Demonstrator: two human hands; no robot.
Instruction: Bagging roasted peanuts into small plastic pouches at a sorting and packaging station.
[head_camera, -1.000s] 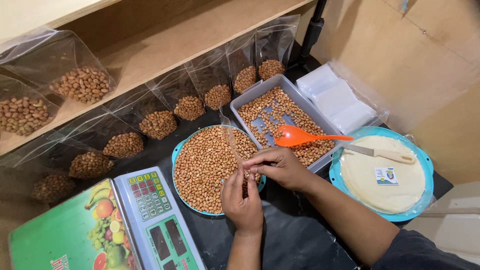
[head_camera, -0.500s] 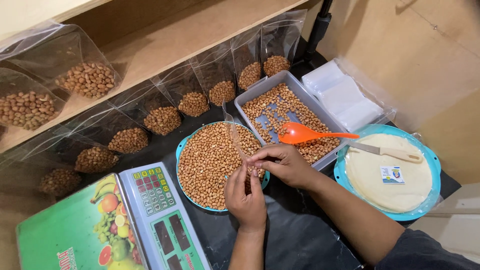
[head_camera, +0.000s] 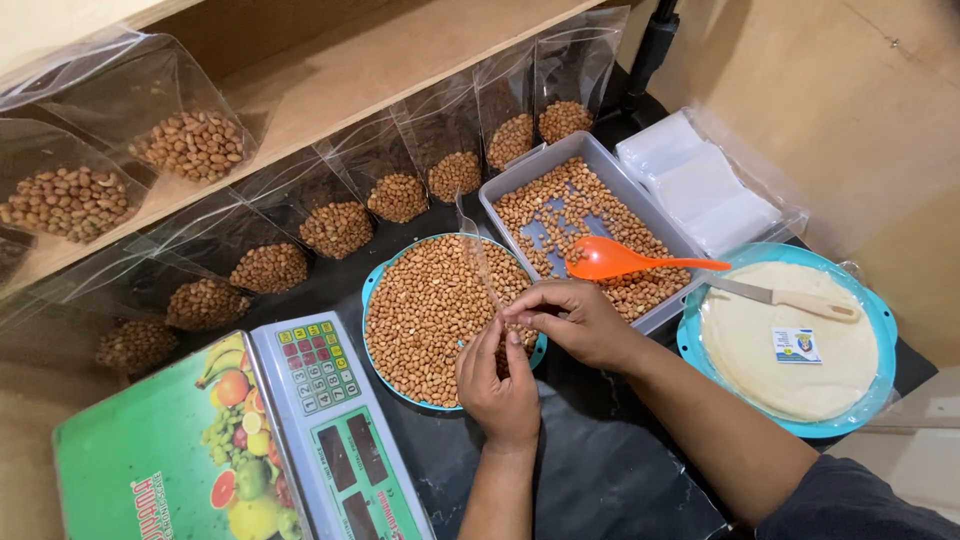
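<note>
Hands barely shifted since earlier frame | left hand (head_camera: 500, 385) and right hand (head_camera: 570, 320) pinch open a clear pouch (head_camera: 483, 270) | held over round peanut tray (head_camera: 425, 315), catching spills | orange scoop (head_camera: 610, 262) rests in grey tray (head_camera: 600, 190).

I see brown peanuts (head_camera: 430, 310) in a blue bowl (head_camera: 372, 290). The spoon (head_camera: 610, 262) right of it is orange, the tray (head_camera: 600, 165) grey, the scale (head_camera: 150, 450) green with fruit pictures.
</note>
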